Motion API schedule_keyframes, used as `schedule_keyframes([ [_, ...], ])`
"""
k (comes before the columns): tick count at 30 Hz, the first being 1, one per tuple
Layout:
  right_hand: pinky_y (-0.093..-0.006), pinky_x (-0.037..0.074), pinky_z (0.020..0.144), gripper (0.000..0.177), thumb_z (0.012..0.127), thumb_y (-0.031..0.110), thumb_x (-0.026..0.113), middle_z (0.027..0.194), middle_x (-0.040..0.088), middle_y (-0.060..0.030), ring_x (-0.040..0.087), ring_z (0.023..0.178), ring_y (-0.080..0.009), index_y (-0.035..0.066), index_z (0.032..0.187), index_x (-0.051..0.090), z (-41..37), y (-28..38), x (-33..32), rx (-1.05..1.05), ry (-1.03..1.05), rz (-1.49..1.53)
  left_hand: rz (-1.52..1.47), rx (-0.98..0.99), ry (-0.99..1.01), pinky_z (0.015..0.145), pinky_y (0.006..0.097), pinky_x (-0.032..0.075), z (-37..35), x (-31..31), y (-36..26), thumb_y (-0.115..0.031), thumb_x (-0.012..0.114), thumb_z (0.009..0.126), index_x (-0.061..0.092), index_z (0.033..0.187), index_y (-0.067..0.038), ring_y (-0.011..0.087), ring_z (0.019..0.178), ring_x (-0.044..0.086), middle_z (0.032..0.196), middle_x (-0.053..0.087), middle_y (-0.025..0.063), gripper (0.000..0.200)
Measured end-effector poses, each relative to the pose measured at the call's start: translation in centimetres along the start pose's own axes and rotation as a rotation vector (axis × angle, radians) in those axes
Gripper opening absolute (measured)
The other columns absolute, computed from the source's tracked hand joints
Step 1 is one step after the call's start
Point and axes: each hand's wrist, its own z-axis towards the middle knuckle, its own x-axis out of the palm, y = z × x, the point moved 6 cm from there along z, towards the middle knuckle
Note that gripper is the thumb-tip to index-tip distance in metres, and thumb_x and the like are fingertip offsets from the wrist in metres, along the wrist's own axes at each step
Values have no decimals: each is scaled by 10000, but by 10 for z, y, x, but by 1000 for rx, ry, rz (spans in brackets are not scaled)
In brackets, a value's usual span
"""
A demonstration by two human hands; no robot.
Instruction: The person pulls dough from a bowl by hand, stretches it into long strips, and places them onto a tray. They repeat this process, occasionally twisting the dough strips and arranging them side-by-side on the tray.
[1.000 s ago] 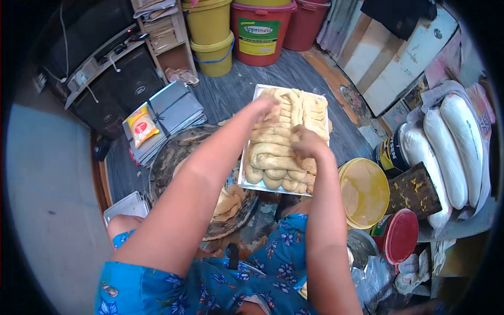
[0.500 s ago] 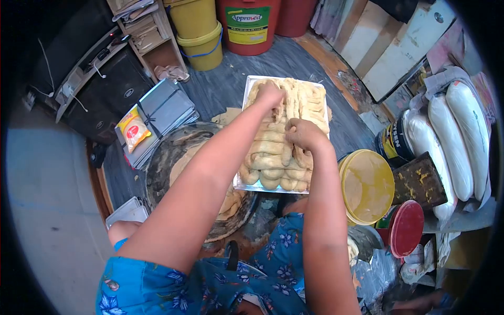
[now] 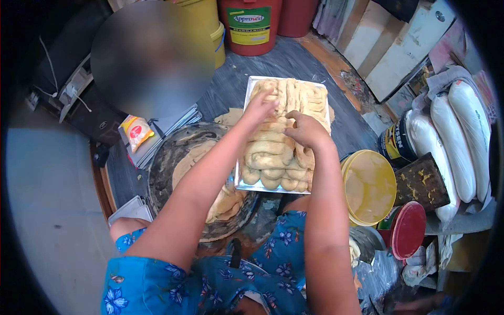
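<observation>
A shallow metal tray (image 3: 242, 185) is packed with thick ropes of pale dough (image 3: 270, 147), some laid crosswise and some lengthwise. Over the tray's upper left part, my left hand (image 3: 261, 108) has its fingers stretched out and apart, close above the dough. Just right of it is my right hand (image 3: 308, 131), thumb and fingers parted in a loose curl over the middle of the dough. Neither hand visibly grips a rope. My forearms and hands hide parts of the dough and the tray's rim.
Left of the tray stands a wide dark basin (image 3: 160, 173) with flattened dough (image 3: 226, 205) in it. A yellow bucket (image 3: 369, 186), a red lid (image 3: 408, 230) and white wrapped rolls (image 3: 449, 142) are at right. A blurred round patch covers the upper left.
Both hands have loosened from closed grips on the dough, and their fingers are now apart. My left hand has drawn back toward me. A blurred patch has appeared at upper left.
</observation>
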Motion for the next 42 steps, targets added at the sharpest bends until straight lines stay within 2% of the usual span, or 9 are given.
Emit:
schedule_keyframes([
  [2,-387,454,890,535,752,281,661,1115,612,-198,584,1040,-328,70,1227,537,-3,8,1,-17,3,6,207,40,96,871,317,453,-53,-31,14,-276,592,880,455,1321,-52,195,1113,497,1263,488,104,514],
  [4,-390,454,889,528,756,276,658,1124,608,-197,581,1046,-329,72,1228,538,-4,17,7,-74,-30,-46,202,-180,227,849,334,467,-106,-85,53,-296,608,866,491,1293,-65,200,1138,481,1278,481,55,500],
  [8,-406,455,874,480,777,262,642,1142,594,-195,575,1044,-336,72,1206,539,-13,50,30,-162,4,-112,683,-287,132,828,324,474,-207,-221,59,-345,634,837,508,1282,-79,199,1106,499,1293,484,73,533],
  [18,-395,440,907,466,782,210,638,1161,576,-182,554,1064,-338,59,1210,533,-69,148,142,-496,239,-313,384,-496,-285,806,322,443,-369,-332,39,-381,620,833,472,1300,-55,167,965,537,1132,561,51,589],
  [29,-435,455,853,515,765,238,656,1075,595,-186,577,1003,-349,79,1228,497,-127,146,239,-555,650,-494,376,-650,-161,640,309,485,-358,-297,240,-279,658,760,574,1143,39,181,816,623,949,659,152,505],
  [32,-450,456,823,444,763,242,642,956,634,-157,606,960,-332,100,1165,519,-120,144,253,-516,766,-593,468,-686,-305,651,333,503,-352,-306,316,-232,685,723,570,1149,36,229,815,650,923,666,166,516],
  [35,-444,452,824,401,778,231,619,994,626,-158,604,975,-320,94,1143,527,-100,134,261,-568,694,-605,94,-828,-523,740,353,512,-342,-308,350,-166,682,703,559,1153,46,278,849,648,961,653,188,512],
  [39,-426,447,832,369,799,214,592,1044,605,-152,587,1009,-311,87,1141,530,-85,132,256,-521,697,-529,595,-730,-581,830,382,498,-281,-311,297,-105,619,714,531,1185,36,332,943,623,1020,629,225,500],
  [42,-420,441,843,404,802,228,595,1080,582,-136,568,1030,-304,94,1175,515,-83,117,263,-536,727,-550,622,-725,-587,852,407,487,-235,-340,363,-121,594,718,519,1209,6,360,995,598,1080,604,238,513],
])
